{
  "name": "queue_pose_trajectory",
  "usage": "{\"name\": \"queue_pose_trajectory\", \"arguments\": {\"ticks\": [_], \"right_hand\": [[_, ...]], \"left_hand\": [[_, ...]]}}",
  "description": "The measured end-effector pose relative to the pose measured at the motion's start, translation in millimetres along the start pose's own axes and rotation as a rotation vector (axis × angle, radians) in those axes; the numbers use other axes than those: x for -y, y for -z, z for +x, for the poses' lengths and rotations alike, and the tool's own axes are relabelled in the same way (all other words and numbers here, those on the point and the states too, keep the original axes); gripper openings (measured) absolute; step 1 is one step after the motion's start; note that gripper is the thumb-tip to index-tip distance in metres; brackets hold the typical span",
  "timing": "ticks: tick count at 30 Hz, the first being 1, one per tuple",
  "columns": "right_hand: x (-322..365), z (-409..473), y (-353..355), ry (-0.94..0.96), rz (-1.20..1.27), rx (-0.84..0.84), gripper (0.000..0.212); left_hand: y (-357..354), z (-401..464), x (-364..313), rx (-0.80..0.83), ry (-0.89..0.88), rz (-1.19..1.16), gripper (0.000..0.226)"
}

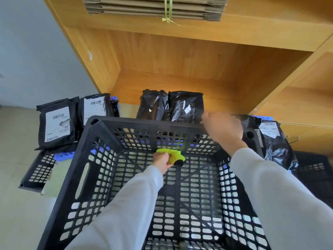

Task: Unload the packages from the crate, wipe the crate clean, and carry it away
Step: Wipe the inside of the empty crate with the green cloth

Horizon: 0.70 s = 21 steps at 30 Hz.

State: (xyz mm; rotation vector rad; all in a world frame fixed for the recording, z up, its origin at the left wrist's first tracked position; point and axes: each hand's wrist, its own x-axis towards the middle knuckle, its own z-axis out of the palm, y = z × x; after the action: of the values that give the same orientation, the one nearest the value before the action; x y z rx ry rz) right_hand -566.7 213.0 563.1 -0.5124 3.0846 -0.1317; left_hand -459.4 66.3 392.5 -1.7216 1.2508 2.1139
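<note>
A black perforated plastic crate (93,159) fills the lower middle of the view, and no packages lie inside it. My left hand (162,159) reaches down inside and grips a lime-green brush (173,155) against the far wall near the floor of the crate. My right hand (223,129) holds the crate's far rim at its right end, fingers curled over the edge. Black plastic packages stand outside the crate: two with white labels (57,123) at the left, two (171,105) behind the far rim, one (273,139) at the right.
A wooden shelf unit (180,56) rises behind the packages, with a tied bundle of flat cardboard (155,8) on an upper shelf. Another black crate (37,170) and a blue one (61,156) lie at the left under the labelled packages. Tiled floor (16,204) shows at the left.
</note>
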Motion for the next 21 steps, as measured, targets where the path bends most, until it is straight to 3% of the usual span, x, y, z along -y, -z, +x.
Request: {"name": "queue_pose_trajectory", "arguments": {"ticks": [2,7,11,21], "right_hand": [[0.7,-0.5,0.7,0.0,0.005,0.003,0.056],[-1.0,1.5,3.2,0.004,-0.016,0.073,0.043],[-0.9,1.4,4.4,0.018,0.006,0.085,0.045],[-2.0,1.9,1.7,0.077,-0.004,0.122,0.043]], "left_hand": [[1.3,-3.4,-0.8,0.017,0.001,-0.009,0.038],[11.1,-36.9,-16.0,0.13,-0.021,-0.026,0.017],[17.4,-51.1,-29.6,0.173,-0.054,-0.082,0.032],[34.1,-104.8,-59.5,0.239,-0.195,-0.148,0.032]]}}
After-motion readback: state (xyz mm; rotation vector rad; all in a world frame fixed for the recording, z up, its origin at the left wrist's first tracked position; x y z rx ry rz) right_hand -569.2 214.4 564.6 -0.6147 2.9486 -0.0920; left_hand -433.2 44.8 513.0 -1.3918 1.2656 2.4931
